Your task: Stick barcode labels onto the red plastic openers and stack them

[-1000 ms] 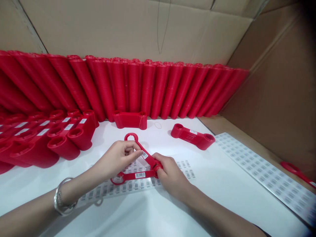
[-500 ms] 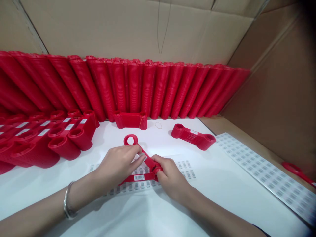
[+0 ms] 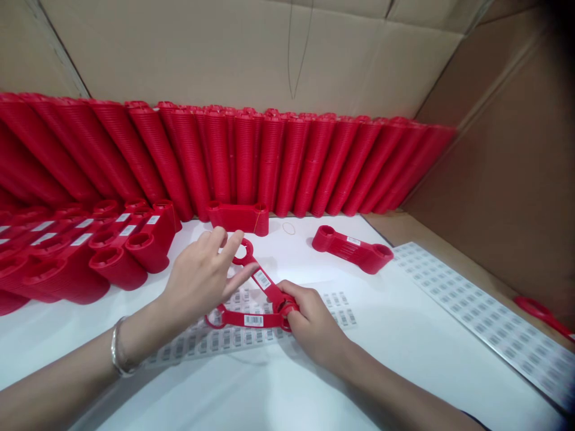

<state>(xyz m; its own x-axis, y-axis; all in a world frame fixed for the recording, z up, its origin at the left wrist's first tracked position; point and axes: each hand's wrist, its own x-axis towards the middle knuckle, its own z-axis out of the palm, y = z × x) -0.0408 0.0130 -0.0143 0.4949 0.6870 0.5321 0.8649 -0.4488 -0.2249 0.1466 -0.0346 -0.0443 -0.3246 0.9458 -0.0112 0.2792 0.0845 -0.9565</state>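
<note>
Fingers (image 3: 233, 242) of the left hand (image 3: 197, 281) were spread loose over one red strip (image 3: 258, 276), while the right hand (image 3: 309, 323) pinched both labelled red strips at their joined ends above the barcode sheet (image 3: 215, 341) on the white table (image 3: 404, 335).

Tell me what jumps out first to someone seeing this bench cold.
A long wall of stacked red plastic parts leans against the cardboard backing across the rear of the white table. At centre, the right hand pinches the joined ends of two flat red pieces fanned in a V, each bearing a barcode label, while the left hand rests open-fingered on the upper one. Barcode sticker sheets lie on the right.
</note>
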